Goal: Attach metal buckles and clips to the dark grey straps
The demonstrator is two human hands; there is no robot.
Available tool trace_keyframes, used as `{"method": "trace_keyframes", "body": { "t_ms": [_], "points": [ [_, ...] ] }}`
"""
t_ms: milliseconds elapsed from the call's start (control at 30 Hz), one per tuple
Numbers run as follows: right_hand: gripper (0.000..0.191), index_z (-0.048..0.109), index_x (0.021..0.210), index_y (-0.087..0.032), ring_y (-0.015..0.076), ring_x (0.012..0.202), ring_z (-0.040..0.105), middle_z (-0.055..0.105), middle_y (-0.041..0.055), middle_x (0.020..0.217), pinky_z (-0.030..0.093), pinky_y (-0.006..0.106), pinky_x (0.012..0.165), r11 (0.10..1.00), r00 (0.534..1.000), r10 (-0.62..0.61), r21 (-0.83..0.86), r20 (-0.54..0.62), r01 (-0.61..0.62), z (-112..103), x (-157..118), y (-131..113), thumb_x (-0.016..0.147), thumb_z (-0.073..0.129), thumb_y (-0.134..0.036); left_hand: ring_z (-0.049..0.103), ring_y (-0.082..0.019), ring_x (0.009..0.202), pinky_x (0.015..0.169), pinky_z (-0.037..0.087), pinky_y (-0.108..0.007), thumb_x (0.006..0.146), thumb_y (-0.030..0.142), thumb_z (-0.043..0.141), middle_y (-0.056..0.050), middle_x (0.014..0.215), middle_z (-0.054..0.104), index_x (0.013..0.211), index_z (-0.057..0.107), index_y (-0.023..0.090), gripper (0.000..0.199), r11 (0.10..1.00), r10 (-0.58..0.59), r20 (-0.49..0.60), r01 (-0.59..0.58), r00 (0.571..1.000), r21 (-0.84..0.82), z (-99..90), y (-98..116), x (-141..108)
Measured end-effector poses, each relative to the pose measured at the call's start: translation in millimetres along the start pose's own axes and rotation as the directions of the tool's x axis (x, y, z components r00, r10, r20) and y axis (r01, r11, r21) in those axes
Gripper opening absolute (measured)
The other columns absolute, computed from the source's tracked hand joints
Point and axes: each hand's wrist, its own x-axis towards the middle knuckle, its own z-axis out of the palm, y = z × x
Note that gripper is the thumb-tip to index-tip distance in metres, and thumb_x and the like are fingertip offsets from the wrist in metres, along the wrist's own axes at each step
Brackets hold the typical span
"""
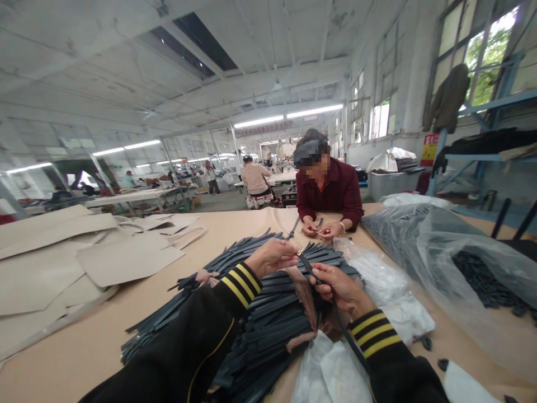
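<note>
Head view, left hand (273,257) pinching metal buckle (299,251), right hand (335,286) grasping dark strap (307,265), strap above bundled strips (268,305), long axis diagonal, buckle end pointing upper left, tail descending lower right beside yellow-striped cuff (376,333).

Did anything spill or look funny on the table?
Maybe: a few black bits lie loose on the table, outside the clear bag full of similar ones. They may have fallen out.

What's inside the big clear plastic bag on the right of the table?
Small black loop-like pieces lie heaped in the large clear plastic bag. Towards the far side, its cloudy surface blurs the contents; whatever lies deeper is covered.
</note>
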Motion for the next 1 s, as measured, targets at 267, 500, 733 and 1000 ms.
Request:
{"method": "trace_keyframes", "body": {
  "t_ms": [267,500,733,1000],
  "points": [
    [0.02,0.055,0.088,-0.016,-0.0019,0.035,0.029,0.051,-0.004,0.064,0.015,0.011,0.032,1.0,0.999,0.002,-0.016,0.035,-0.001,-2.9,-2.6,0.8,0.073,0.061,-0.026,0.055,-0.005,0.05,0.051,0.049,-0.013,0.07,0.006,0.057,0.001,0.056,0.054,0.064,0.053,0.011,0.008,0.996,-0.034,0.089,0.041,0.995,-0.083,-3.5,-13.3,1.8],
    [0.02,0.055,0.09,-0.015,-0.0025,0.035,0.03,0.051,-0.0036,0.065,0.017,0.01,0.032,1.0,0.999,-0.002,-0.002,0.052,0.003,-5.8,-1.3,3.3,0.074,0.061,-0.025,0.055,-0.005,0.049,0.051,0.048,-0.013,0.072,0.006,0.054,0.001,0.056,0.054,0.065,0.052,0.012,0.01,0.995,-0.04,0.129,0.052,0.991,-0.089,-0.6,-21.9,1.0],
    [0.019,0.055,0.087,-0.015,-0.0021,0.035,0.031,0.051,-0.0037,0.065,0.017,0.01,0.032,1.0,0.999,-0.014,-0.002,0.037,0.014,-5.5,-1.1,3.2,0.073,0.062,-0.027,0.056,-0.006,0.05,0.053,0.048,-0.014,0.071,0.006,0.056,0.0,0.058,0.056,0.066,0.051,0.013,0.009,0.994,-0.041,0.139,0.055,0.989,-0.097,0.0,-27.4,3.8],
    [0.016,0.054,0.081,-0.014,-0.002,0.036,0.031,0.053,-0.0025,0.068,0.016,0.01,0.032,1.0,0.999,-0.003,0.011,0.032,0.003,0.0,-2.0,0.4,0.07,0.062,-0.022,0.056,-0.006,0.05,0.052,0.049,-0.014,0.069,0.005,0.057,-0.001,0.058,0.056,0.064,0.05,0.012,0.011,0.992,-0.017,0.164,0.037,0.986,-0.119,-3.5,-33.1,5.2]
  ]
}}
